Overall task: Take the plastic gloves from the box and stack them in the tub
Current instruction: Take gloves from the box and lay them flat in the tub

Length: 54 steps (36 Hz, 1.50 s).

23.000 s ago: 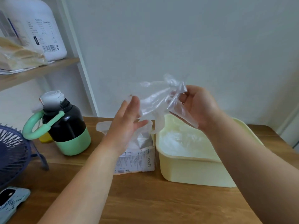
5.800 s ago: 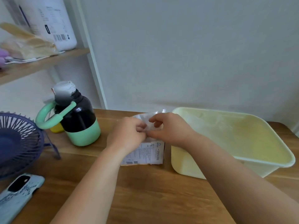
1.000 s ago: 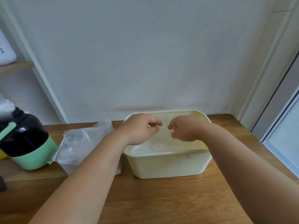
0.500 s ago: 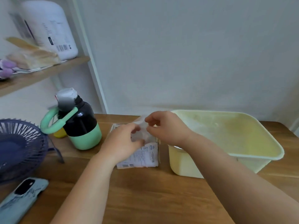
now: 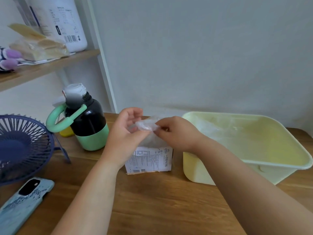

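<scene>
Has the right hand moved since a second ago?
Yes. The right hand left the tub and went leftward; it is now above the box, pinching a glove.

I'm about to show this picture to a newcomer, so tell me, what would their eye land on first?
Likely the two hands at centre: the left hand and right hand both pinch a crumpled plastic glove just above the small printed box. Then the pale yellow tub to the right, clear plastic already lying in it, and the black-and-green bottle left of the box.
</scene>
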Available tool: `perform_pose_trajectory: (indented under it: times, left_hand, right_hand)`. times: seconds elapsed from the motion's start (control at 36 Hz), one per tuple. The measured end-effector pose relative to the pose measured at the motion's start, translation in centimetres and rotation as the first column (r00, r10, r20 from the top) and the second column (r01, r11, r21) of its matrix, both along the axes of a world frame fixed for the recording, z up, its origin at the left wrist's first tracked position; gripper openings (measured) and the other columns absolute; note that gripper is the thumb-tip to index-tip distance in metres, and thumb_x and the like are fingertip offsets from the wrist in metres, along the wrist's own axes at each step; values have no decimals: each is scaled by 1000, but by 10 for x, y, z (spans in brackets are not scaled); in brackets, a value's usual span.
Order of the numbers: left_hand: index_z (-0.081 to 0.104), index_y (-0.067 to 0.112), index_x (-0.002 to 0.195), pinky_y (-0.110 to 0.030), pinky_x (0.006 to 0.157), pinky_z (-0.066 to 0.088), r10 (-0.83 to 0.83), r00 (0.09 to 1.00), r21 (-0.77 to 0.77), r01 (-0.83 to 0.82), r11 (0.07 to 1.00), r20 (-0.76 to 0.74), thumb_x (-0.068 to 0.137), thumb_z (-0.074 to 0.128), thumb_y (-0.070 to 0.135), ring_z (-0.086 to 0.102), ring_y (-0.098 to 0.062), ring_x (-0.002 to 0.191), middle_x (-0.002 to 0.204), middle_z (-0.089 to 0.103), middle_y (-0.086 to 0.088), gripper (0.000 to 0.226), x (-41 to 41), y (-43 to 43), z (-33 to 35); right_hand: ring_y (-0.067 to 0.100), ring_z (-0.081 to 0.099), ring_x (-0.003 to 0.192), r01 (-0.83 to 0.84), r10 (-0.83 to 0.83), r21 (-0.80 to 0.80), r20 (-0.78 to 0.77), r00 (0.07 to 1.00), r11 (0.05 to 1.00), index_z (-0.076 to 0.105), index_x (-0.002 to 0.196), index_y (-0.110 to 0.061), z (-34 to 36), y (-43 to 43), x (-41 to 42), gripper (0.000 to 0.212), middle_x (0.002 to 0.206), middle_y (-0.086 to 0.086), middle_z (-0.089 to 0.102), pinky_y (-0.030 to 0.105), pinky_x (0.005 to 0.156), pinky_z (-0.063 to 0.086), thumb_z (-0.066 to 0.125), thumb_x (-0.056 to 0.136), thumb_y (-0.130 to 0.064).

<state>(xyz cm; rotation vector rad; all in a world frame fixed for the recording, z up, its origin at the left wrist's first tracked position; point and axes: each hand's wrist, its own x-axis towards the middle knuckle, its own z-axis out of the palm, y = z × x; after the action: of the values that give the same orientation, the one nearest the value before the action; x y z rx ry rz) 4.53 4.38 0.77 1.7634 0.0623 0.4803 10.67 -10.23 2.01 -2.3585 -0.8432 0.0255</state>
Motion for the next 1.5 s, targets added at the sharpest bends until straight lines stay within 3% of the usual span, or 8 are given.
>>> perform_pose_trajectory:
  times: [0.17, 0.36, 0.64, 0.83, 0.97, 1.11, 1.33, 1.5]
  left_hand:
    - [50, 35, 116, -8, 80, 38, -7, 992, 183, 30, 983, -123, 82, 74, 22, 51, 12, 103, 111, 53, 28, 43, 8, -1, -6]
    - [53, 34, 115, -17, 73, 43, 149, 985, 339, -113, 934, -84, 89, 66, 21, 56, 0, 94, 108, 55, 21, 32, 13, -7, -9]
    - [64, 26, 114, -8, 66, 35, 167, 974, 592, -45, 804, -153, 91, 60, 17, 58, -5, 97, 100, 60, 17, 26, 15, -7, -9]
    - [38, 37, 143, -38, 112, 23, 144, 989, 477, -105, 872, -44, 78, 59, 45, 24, -7, 138, 143, 35, 21, 69, 4, -17, 29]
    - [32, 42, 143, -11, 84, 38, -155, 988, 32, 155, 987, -9, 72, 74, 54, 42, 34, 89, 110, 48, 39, 84, 3, -36, 44]
    - [68, 30, 91, -20, 77, 51, -36, 999, -13, 36, 999, 30, 90, 65, 22, 64, 2, 79, 80, 70, 17, 9, 15, -50, 39]
    - [58, 6, 82, -38, 71, 52, 291, 952, -74, -298, 952, -91, 87, 49, 18, 55, -18, 56, 61, 59, -4, 16, 36, -39, 46]
    - [59, 15, 74, -29, 59, 44, 151, 988, -130, -153, 980, -27, 89, 56, 16, 55, -16, 58, 52, 56, 9, 15, 26, -63, 61]
  right_hand:
    - [14, 44, 70, 143, 47, 437, -394, 918, 888, 63, 87, 8, 8, -6, 2, 32, 76, 6, 50, 27, 68, 35, 59, 91, -23]
    - [12, 44, 60, 290, 80, 555, -549, 832, 780, 63, 77, -14, 15, -15, 10, 21, 57, -11, 52, 23, 59, 31, 52, 93, -24]
    - [17, 48, 56, 563, 474, 794, -595, 649, 228, 50, 59, -17, 34, -32, 17, 32, 53, -1, 55, 27, 62, 40, 44, 90, -12]
    - [17, 45, 55, 513, 433, 785, -620, 655, 348, 51, 65, -17, 39, -49, 17, 20, 61, -2, 58, 26, 60, 42, 45, 84, -14]
    - [16, 46, 54, 487, 432, 773, -632, 643, 406, 51, 72, -19, 40, -59, 17, 13, 60, -2, 56, 27, 60, 40, 44, 83, -15]
    - [16, 50, 52, 496, 384, 737, -668, 637, 459, 57, 56, -19, 44, -73, 13, 34, 61, 0, 57, 28, 61, 40, 43, 87, -14]
    - [16, 42, 58, 617, -147, 653, -625, 767, 441, 52, 85, -19, 47, -91, 15, 10, 76, 2, 53, 27, 53, 36, 54, 93, -24]
    - [16, 50, 59, 247, 81, 700, -399, 913, 670, 58, 72, -15, 60, -84, -7, 28, 63, -1, 58, 25, 51, 37, 61, 88, -38]
